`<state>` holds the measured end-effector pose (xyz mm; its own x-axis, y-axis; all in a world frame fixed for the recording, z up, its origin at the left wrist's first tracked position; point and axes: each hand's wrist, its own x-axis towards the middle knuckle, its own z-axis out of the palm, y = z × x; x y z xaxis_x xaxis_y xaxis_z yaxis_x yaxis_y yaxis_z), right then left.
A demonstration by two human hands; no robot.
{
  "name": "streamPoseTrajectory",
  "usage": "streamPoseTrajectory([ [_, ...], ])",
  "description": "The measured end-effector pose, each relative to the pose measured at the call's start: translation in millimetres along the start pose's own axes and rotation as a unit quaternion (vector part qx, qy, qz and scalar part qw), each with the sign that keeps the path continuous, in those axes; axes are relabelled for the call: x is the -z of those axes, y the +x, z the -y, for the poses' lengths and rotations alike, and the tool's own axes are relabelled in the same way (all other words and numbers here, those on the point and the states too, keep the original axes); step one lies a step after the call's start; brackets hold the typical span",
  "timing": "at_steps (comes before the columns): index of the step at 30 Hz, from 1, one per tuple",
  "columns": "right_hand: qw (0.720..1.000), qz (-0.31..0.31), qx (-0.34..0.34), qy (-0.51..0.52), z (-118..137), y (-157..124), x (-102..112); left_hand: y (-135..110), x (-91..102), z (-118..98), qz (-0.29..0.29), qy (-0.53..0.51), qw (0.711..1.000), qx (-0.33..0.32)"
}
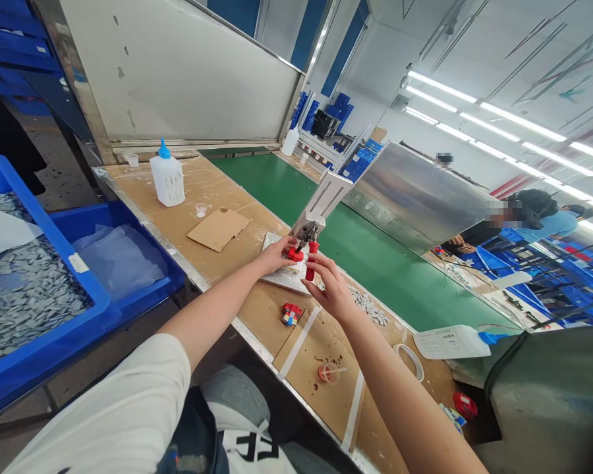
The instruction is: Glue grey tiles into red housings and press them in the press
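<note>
At the left, grey chips (49, 289) were held in a blue bin (39, 368), and a white bottle (169, 181) was stood on the bench (261, 304). Further right, a small red piece (294, 254) at the foot of the clamp fixture (325, 196) was touched by the left hand (277, 255); whether it was pinched could not be told at that size. The red handle (310, 272) was gripped by the right hand's (331, 288) curled fingers. Clamping was seemingly in hand; steady alignment would be called for next.
</note>
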<state>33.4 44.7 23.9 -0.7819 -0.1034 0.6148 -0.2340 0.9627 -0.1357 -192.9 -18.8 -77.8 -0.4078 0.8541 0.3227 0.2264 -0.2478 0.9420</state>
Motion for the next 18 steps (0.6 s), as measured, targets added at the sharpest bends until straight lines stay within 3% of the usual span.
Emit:
streamPoseTrajectory([
  [6,0.999,-0.040,0.011,0.003,8,6,4,-3,-1.3,-4,0.009,0.003,1.000,-0.013],
  [18,0.994,-0.095,-0.046,0.002,20,11,3,-3,-2.6,0,0.015,0.013,0.999,-0.025],
])
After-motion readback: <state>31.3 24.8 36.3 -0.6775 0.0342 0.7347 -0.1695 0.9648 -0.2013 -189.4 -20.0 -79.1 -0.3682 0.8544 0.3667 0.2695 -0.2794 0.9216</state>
